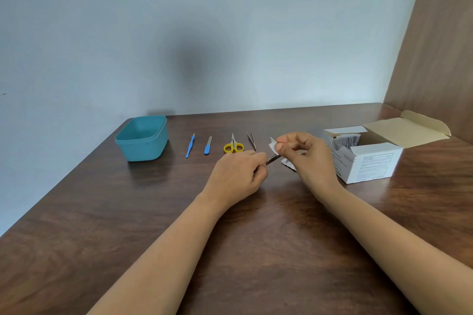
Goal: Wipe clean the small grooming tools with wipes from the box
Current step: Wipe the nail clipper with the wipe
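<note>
Tool was gripped at its near end by left hand, long axis running far-right into wipe pinched on its tip by right hand.

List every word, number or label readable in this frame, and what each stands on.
"Swabs": side face of the white box, its start hidden behind the right hand.
Line beneath it: blurred, unreadable.
Fine print on the box's front panel: too small to read.
Print on the packets in the box: too small to read.
No text seen on the wipe or the teal container.
</note>
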